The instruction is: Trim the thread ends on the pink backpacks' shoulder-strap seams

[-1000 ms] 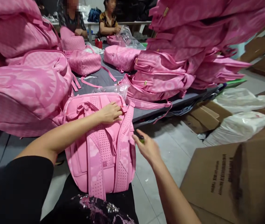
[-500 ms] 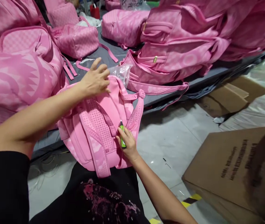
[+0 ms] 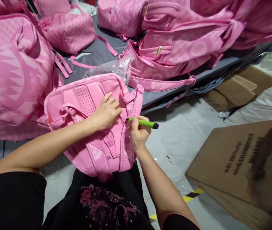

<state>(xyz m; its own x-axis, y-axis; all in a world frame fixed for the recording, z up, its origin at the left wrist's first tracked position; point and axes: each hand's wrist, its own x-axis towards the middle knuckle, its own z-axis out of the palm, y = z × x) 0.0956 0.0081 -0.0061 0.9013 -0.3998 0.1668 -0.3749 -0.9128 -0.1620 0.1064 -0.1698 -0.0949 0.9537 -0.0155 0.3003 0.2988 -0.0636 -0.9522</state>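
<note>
A pink backpack [image 3: 109, 83] rests on my lap and against the table edge, its padded back panel and shoulder straps facing up. My left hand [image 3: 108, 111] lies on that panel, fingers curled down onto the fabric; the fingertips are partly hidden. In my right hand [image 3: 139, 134] is a green marker pen [image 3: 146, 123] with a black end. Its dark tip points left, close to the panel beside my left fingers; whether it touches the fabric, I cannot tell. A shoulder strap [image 3: 136, 105] hangs at the bag's right side.
Several pink backpacks [image 3: 181, 51] crowd the grey-covered table [image 3: 83, 68]. Crumpled clear plastic [image 3: 117, 67] lies just behind my bag. On the floor to the right stand a large cardboard box [image 3: 222, 159] and a flattened carton [image 3: 241, 86]. Yellow-black tape [image 3: 193, 194] marks the floor.
My left hand has come down from the bag's top edge onto its back panel. The marker has turned from upright to nearly level, tip leftward. The bag's upper part has spread out flatter.
</note>
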